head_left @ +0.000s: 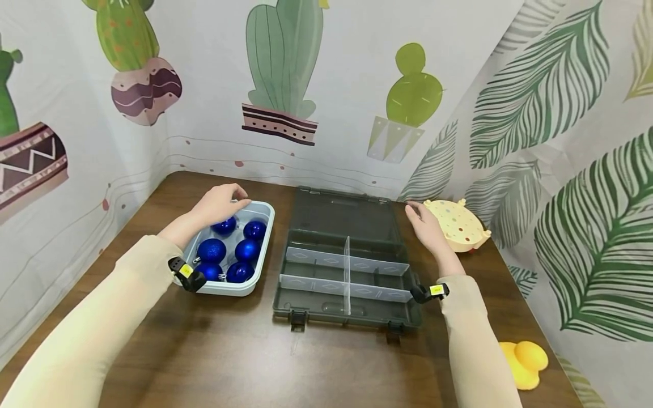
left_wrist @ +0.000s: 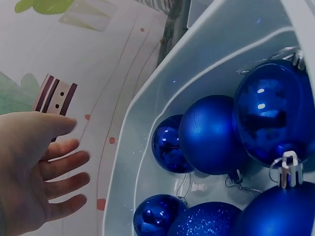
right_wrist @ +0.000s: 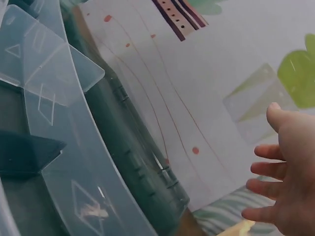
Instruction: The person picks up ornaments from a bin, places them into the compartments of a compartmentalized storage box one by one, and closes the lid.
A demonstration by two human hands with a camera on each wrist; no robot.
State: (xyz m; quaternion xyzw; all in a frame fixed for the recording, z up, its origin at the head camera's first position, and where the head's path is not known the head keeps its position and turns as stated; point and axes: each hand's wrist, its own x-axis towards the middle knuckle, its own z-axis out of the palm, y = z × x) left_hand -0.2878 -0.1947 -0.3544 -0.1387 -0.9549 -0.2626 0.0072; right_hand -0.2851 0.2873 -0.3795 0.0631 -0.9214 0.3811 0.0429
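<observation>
Leftward, the left hand [head_left: 216, 203], fingers relaxed and apart, hovers by the tray [head_left: 224, 290] of blue baubles [head_left: 247, 250], near the worktop's [head_left: 245, 345] back-left corner. A narrow gap separates tray from divided box [head_left: 347, 215]. The right hand [head_left: 423, 224], fingers loosely spread, hangs near a dotted cream object [head_left: 459, 224]. Yellow wrist labels [head_left: 186, 270] are illegible.

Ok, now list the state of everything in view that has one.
Tray: uncovered
Blue ornaments: six, all inside the tray
Divided box: open, lid folded back
Box latches: unfastened
Dividers: upright
Left hand: holding nothing, fingers relaxed
Right hand: holding nothing
Spotted yellow object: resting on the table
Yellow toy: partly hidden by a sleeve
</observation>
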